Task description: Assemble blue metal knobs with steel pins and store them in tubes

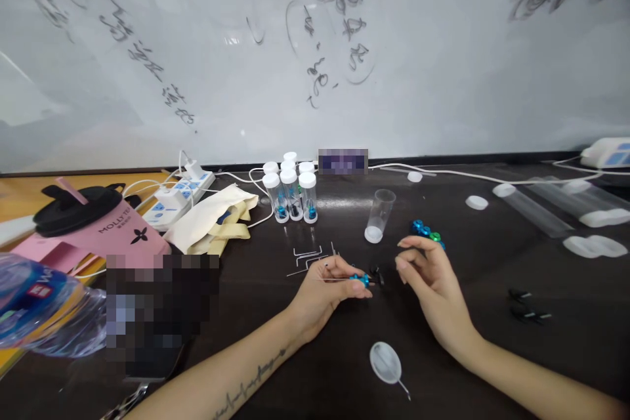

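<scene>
Nearest lies a round, whitish translucent disc with a thin tail [386, 362] on the dark tabletop [295, 380]. Beyond it, left of centre, the left hand [317, 302] pinches a small shiny blue part [361, 280] between thumb and fingers, a black piece [378, 275] at its right end. To the right, the right hand [438, 295] hovers, thumb and fingers curved apart, gripping nothing. Farther are thin L-shaped metal keys [308, 253], blue and green shiny parts [427, 230], and clear, white-capped plastic tubes [289, 189].
</scene>
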Motion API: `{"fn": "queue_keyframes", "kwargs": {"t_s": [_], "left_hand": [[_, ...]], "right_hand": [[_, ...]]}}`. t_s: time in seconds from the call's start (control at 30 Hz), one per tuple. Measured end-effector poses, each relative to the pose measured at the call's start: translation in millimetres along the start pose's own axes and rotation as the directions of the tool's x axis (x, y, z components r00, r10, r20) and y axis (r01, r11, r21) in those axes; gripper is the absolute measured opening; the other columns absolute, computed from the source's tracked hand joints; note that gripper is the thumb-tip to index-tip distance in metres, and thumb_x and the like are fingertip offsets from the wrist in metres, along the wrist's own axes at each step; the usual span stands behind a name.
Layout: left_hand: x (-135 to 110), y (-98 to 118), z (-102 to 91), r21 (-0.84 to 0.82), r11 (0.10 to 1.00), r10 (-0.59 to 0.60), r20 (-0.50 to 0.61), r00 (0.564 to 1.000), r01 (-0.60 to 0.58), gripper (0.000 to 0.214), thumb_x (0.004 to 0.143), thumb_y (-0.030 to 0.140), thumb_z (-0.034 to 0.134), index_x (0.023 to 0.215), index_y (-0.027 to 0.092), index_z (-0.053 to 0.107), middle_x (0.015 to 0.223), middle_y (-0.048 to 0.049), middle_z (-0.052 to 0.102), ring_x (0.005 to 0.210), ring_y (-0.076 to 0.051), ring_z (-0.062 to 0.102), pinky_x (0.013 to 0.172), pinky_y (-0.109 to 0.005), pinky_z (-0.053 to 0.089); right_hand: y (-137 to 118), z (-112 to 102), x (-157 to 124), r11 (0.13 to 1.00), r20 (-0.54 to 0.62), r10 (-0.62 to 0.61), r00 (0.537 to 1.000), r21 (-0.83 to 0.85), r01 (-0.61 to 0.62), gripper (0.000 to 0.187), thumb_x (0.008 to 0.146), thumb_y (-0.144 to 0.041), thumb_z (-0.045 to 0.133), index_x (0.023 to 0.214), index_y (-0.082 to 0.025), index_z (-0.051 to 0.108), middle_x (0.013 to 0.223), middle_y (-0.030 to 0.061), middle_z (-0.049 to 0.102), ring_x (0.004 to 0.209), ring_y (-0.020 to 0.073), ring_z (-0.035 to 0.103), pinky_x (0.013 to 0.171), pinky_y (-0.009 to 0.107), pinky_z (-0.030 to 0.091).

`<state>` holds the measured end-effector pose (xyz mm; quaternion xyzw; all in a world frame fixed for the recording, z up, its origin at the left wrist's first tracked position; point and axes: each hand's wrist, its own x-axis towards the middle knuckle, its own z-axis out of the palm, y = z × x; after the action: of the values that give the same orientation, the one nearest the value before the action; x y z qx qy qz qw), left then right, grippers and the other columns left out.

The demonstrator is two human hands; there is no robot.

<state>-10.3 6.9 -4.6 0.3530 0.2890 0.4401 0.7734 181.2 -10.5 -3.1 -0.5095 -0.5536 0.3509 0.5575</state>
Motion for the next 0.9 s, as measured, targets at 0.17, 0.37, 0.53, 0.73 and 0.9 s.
{"fn": "queue_keyframes", "kwargs": {"t_s": [0.17, 0.37, 0.53, 0.73, 0.9], "left_hand": [[0, 0, 0.4, -0.021, 1.000, 0.014, 0.015, 1.000, -0.014, 0.023, 0.060, 0.015, 0.085, 0.074, 0.011, 0.067, 0.077, -0.0038, 0.073, 0.065, -0.012, 0.068, 0.071, -0.026, 0.054], [1, -1, 0.1, -0.031, 0.999, 0.013, 0.031, 0.999, -0.012, 0.024, 0.060, 0.015, 0.085, 0.074, 0.011, 0.067, 0.077, -0.0045, 0.073, 0.064, -0.013, 0.068, 0.071, -0.027, 0.054], [1, 0, 2.4, -0.033, 0.999, -0.005, 0.009, 1.000, 0.006, 0.023, 0.060, 0.015, 0.085, 0.073, 0.011, 0.067, 0.076, -0.0042, 0.073, 0.063, -0.012, 0.067, 0.069, -0.024, 0.053], [1, -2, 2.1, -0.062, 0.998, -0.004, 0.002, 1.000, 0.004, 0.025, 0.057, 0.014, 0.087, 0.072, 0.011, 0.066, 0.075, -0.0047, 0.073, 0.062, -0.012, 0.067, 0.066, -0.023, 0.053], [2, -3, 1.9, -0.059, 0.998, -0.003, 0.003, 1.000, 0.004, 0.024, 0.058, 0.013, 0.086, 0.072, 0.011, 0.066, 0.076, -0.0066, 0.073, 0.062, -0.013, 0.068, 0.065, -0.023, 0.052]], "right_hand": [[7, 1, 6, 1.000, -0.060, -0.022, 0.998, -0.019, 0.021, 0.029, 0.088, -0.037, 0.061, 0.112, -0.028, 0.047, 0.082, -0.0009, 0.050, 0.070, 0.0164, 0.049, 0.063, 0.029, 0.043], [24, 5, 33, 0.994, -0.057, -0.050, 0.997, -0.099, 0.044, 0.057, 0.080, -0.039, 0.069, 0.127, -0.028, 0.039, 0.124, 0.0073, 0.044, 0.065, 0.0100, 0.054, 0.057, 0.027, 0.050], [25, 12, 62, 0.989, 0.061, 0.029, 0.998, -0.144, -0.020, 0.062, 0.078, -0.041, 0.067, 0.129, -0.025, 0.037, 0.132, 0.0124, 0.045, 0.044, 0.0032, 0.048, 0.036, 0.022, 0.043], [18, 40, 91, 0.990, 0.150, -0.020, 0.988, -0.137, 0.041, 0.030, 0.079, -0.032, 0.062, 0.105, -0.019, 0.054, 0.109, 0.0079, 0.064, 0.045, 0.0059, 0.051, 0.035, 0.020, 0.042], [16, 74, 107, 0.988, 0.250, -0.066, 0.966, -0.118, 0.098, 0.029, 0.079, -0.024, 0.061, 0.107, -0.021, 0.055, 0.112, 0.0071, 0.066, 0.052, 0.0081, 0.057, 0.040, 0.020, 0.044]]}}
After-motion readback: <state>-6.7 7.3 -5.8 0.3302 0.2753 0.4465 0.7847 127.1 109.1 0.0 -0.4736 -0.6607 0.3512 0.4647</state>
